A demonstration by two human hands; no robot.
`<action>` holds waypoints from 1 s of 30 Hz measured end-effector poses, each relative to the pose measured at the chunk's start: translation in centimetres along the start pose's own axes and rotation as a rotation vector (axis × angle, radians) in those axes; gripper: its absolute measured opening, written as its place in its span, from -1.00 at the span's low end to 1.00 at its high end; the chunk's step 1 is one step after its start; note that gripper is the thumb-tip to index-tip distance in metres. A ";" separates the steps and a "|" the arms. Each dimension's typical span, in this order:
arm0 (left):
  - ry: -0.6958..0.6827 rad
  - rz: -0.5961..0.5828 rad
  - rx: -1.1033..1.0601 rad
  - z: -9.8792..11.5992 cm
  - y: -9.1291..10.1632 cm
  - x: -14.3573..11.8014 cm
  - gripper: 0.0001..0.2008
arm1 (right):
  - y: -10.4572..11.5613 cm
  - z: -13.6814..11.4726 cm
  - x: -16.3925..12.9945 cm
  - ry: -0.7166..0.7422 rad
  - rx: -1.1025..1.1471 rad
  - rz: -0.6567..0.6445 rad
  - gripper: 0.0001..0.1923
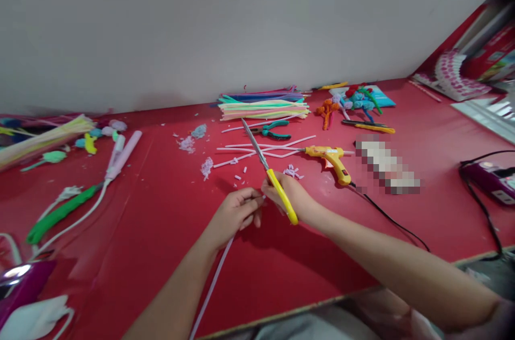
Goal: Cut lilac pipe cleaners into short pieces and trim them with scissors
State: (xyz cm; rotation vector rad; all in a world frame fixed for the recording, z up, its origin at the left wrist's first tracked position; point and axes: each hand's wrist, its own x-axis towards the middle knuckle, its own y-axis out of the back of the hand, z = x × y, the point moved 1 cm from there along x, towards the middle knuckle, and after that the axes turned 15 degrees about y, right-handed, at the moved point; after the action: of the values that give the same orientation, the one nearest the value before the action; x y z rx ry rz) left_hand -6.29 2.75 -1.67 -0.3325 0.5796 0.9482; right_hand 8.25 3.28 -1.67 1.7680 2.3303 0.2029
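A pale lilac pipe cleaner (215,282) runs up from the table's front edge into my left hand (238,214), whose fingers are pinched around it. Its upper end comes out between my two hands. My right hand (290,195) holds yellow-handled scissors (277,190), blades pointing up and away, while its fingertips meet the pipe cleaner's end. Just beyond lie small lilac cut pieces (238,177), a pile of lilac fluff (206,167) and a small lilac twisted bundle (293,171). Several lilac pipe cleaners (241,149) are spread behind the blades.
A yellow glue gun (332,162) with a black cord lies to the right. Teal pliers (273,130) and a stack of coloured pipe cleaners (263,106) are farther back. At left are a pink hair-straightener-like tool (124,156) and a green-wrapped handle (64,214). A purple power strip (488,179) sits far right.
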 end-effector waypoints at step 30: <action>0.021 0.012 -0.005 -0.1 -1.3 -0.2 -0.80 | 1.2 0.3 -1.4 0.047 0.075 -0.034 -0.90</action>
State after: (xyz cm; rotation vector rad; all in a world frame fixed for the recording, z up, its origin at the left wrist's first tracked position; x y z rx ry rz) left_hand -5.33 1.80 -1.59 -0.3446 0.5988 0.9585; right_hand 9.85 2.23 -1.57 1.7744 2.4293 0.1554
